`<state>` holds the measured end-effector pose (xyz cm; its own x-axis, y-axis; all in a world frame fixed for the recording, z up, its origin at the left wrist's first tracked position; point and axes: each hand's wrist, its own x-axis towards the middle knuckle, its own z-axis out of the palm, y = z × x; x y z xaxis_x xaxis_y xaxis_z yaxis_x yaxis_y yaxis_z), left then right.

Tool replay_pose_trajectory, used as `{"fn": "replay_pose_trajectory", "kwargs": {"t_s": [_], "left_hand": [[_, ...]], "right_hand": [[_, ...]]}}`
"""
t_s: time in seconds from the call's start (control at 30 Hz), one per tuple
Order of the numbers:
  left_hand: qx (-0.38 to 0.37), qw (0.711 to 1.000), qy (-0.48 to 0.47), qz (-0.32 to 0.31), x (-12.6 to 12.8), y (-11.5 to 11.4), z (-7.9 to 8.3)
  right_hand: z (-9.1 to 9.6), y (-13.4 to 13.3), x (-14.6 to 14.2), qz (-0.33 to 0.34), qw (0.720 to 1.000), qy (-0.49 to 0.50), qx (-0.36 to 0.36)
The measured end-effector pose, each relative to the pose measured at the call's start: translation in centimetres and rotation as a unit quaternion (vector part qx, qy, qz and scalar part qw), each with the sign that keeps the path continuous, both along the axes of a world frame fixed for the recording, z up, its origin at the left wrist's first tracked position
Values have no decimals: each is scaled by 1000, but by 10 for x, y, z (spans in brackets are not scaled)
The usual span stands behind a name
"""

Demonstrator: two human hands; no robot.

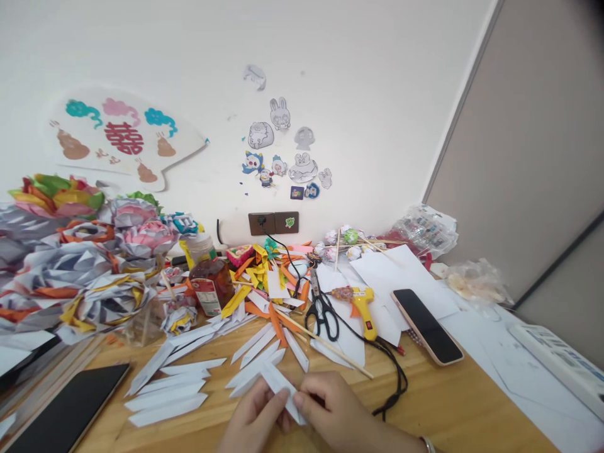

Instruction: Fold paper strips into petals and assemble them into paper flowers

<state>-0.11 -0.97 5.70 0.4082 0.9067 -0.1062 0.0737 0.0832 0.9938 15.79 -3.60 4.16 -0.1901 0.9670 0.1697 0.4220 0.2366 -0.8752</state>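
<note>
Low in the middle of the view, my left hand and my right hand both pinch a folded white paper strip just above the wooden table. The fingers of both hands are closed on it, left on the near end, right on the other side. Several more folded white paper strips lie fanned out on the table to the left and behind the hands. Orange and yellow folded strips are heaped further back.
Black scissors, a yellow glue gun with its black cord, a pink-cased phone and white sheets lie behind the hands. Paper flowers pile up at left, beside a bottle. A dark tablet lies at front left.
</note>
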Motion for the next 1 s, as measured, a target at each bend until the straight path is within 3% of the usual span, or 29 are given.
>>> {"fn": "replay_pose_trajectory", "kwargs": {"t_s": [0.23,0.33,0.4,0.43,0.5,0.57,0.6,0.8,1.0], "left_hand": [[-14,999,-33,-40,1,3,-4],[-7,999,-24,-30,0,4,-7],[-4,1000,-16,-24,-2,5,-9],[-4,1000,-15,-24,-2,5,-9],[-4,999,-16,-29,-3,6,-10],[-4,999,-15,-32,-3,6,-9],[-5,999,-14,-31,-2,5,-8],[-2,1000,1,-20,0,1,2],[5,999,-4,-34,-1,3,1]], "right_hand": [[-4,-3,-2,22,999,-23,6],[7,-1,7,9,987,-136,83],[21,5,23,-59,947,-276,151],[29,9,32,-115,919,-346,151],[43,19,53,-254,858,-438,92],[49,27,72,-321,806,-498,-4],[49,30,78,-332,798,-502,-32],[31,34,88,-338,811,-471,-77],[27,37,84,-352,815,-452,-87]]}}
